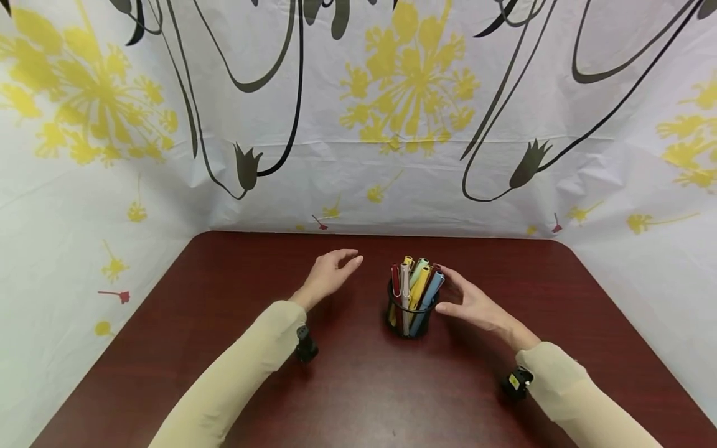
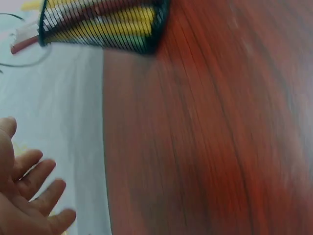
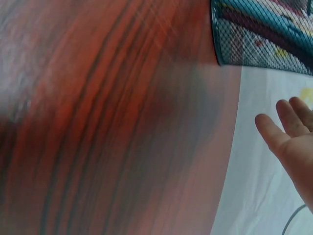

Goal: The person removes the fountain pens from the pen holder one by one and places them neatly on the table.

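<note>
A black mesh pen cup [image 1: 424,324] stands upright on the table, packed with several capped pens [image 1: 417,286] in yellow, blue, white, dark red and pale green. To its right is my right hand [image 1: 476,306], thumb and fingers spread around that side. The right wrist view shows a gap between the fingers [image 3: 288,125] and the mesh cup [image 3: 232,41]. My left hand [image 1: 330,274] hovers left of the cup, well apart from it, fingers loosely extended and holding nothing. In the left wrist view, the cup [image 2: 98,32] appears at the top, away from that hand [image 2: 34,196].
The dark red-brown wooden table [image 1: 347,398] has rounded far corners. Behind and beside it hangs a white sheet [image 1: 313,168] with yellow and grey flower prints. A small black device [image 1: 305,344] is strapped to the left wrist, another [image 1: 516,382] to the right.
</note>
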Tool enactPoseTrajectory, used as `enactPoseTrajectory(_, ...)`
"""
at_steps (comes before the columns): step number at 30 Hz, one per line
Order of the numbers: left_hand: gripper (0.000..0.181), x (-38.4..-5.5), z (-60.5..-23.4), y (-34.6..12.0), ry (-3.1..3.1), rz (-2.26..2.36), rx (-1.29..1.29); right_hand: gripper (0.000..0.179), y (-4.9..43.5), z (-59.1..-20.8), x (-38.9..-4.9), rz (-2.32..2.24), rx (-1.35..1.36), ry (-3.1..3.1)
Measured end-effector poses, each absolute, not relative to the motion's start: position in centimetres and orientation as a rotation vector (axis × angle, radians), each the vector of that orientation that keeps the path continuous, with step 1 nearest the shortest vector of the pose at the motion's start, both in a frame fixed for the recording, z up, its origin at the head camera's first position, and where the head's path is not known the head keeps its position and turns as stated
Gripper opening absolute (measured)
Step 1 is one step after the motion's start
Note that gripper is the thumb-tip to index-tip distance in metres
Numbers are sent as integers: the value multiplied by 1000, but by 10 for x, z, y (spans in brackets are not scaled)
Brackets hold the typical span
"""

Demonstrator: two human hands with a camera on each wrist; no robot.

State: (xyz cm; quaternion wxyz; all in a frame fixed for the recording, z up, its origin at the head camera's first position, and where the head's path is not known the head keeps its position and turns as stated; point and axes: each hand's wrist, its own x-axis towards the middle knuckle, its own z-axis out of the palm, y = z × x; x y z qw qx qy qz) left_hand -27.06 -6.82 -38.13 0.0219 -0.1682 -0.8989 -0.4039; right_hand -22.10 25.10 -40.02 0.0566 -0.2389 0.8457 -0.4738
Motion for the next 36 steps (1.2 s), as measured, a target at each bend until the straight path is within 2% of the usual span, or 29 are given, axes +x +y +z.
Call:
enactPoseTrajectory(4, 37, -264, -378, -58, -2697, -1400, -571, 90, 243, -401, -219, -1407, -679, 2573)
enactPoseTrajectory(9, 34, -259, -371, -43, -2661, -1573, -637, 98, 237, -404, -219, -1433, -658, 2524)
enactPoseTrajectory(15, 32, -254, -364, -30, -2632, -1744, -663, 90, 230, -407, -223, -1542, -790, 2409)
enactPoseTrajectory(26, 31, -257, -368, -20, -2617, -1737, -743, 76, 224, -410, -225, -1503, -820, 2459)
enactPoseTrajectory(36, 25, -257, -369, -17, -2605, -1733, -756, 77, 223, -410, -225, -1505, -777, 2449)
